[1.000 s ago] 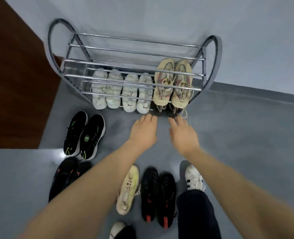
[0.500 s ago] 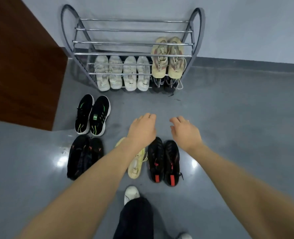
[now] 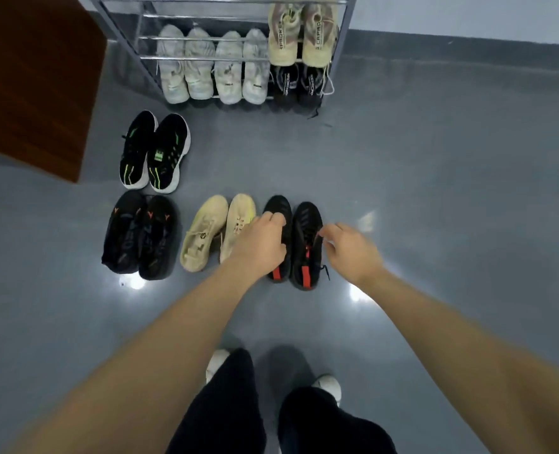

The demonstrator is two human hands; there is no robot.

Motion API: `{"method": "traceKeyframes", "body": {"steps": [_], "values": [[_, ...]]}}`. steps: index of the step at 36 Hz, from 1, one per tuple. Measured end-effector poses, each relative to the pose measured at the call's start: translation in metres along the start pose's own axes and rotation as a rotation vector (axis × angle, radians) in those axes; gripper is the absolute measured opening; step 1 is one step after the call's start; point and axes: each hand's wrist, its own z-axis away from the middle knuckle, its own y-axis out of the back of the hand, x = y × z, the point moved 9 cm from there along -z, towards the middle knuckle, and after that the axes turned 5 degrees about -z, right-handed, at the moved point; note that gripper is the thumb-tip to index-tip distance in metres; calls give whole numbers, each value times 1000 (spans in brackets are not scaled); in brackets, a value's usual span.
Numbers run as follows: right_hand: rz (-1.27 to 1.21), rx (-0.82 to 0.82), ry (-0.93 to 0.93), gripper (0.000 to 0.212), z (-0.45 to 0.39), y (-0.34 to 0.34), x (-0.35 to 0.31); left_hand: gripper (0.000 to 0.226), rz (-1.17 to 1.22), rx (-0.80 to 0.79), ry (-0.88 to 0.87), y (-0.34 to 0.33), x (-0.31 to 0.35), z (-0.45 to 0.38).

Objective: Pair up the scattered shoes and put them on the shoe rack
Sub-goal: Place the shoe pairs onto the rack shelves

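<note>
Four pairs of shoes sit on the grey floor (image 3: 435,191) in front of the metal shoe rack (image 3: 343,44), which stands against the wall at the top of the view. On the rack's lower level are two pale grey pairs (image 3: 212,63) side by side, then a black pair with white lettering (image 3: 297,81); a beige pair (image 3: 301,31) rests on the level above that black pair. A dark wooden panel (image 3: 32,77) fills the upper left corner. Just beside it on the floor stands a black pair with green marks and white soles (image 3: 155,152), and below that a black pair with orange marks (image 3: 140,235). Right of these lies a cream pair (image 3: 209,231), toes pointing at the rack, and directly next to it the black pair with red heel tabs (image 3: 304,244). The left hand (image 3: 258,245) reaches across the right cream shoe and covers much of the left black shoe, its fingers curled down onto the upper; whether they actually grip it is hard to tell. The right hand (image 3: 350,249) hovers at the outer side of the right black shoe, fingers bent and fingertips at its laces, nothing clearly held. Two feet in white shoes (image 3: 328,385) and dark trouser legs show at the bottom
</note>
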Motion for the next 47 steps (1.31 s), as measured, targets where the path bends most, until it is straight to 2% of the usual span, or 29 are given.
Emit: {"method": "traceKeyframes", "body": {"steps": [7,12,18,21,25,27,29,31,35,37,39,43,45,47], "values": [[-56,-36,-48,30,-21,-73,48,45,-16,-53,-12,-79,-10,-29],[-79,-77,-64,31,-51,-151,81,48,-72,-99,-53,-159,-29,-60],[73,-123,-52,45,-84,-231,119,47,-259,-123,-68,-235,-57,-98],[150,-113,-37,49,-93,-255,131,54,-392,-115,-113,-262,-60,-113],[202,-20,84,30,-102,-271,132,62,-460,-136,-145,-295,-66,-126],[187,7,224,21,-104,-277,123,53,-456,-112,-161,-304,-67,-129],[187,0,308,20,-100,-282,117,35,-461,-69,-194,-311,-66,-129],[200,59,353,22,-96,-279,116,26,-463,-28,-218,-313,-64,-125],[203,174,403,24,-85,-273,114,26,-426,47,-260,-311,-60,-118],[189,184,432,22,-82,-271,111,37,-335,74,-216,-304,-64,-116],[205,180,472,22,-81,-269,109,48,-230,37,-155,-303,-71,-116],[197,129,485,29,-79,-274,107,55,-118,-88,-101,-313,-84,-118],[162,113,443,25,-79,-275,109,51,-61,-144,-72,-316,-89,-120],[157,111,437,21,-77,-275,108,37,-84,-164,-97,-315,-86,-120]]}}
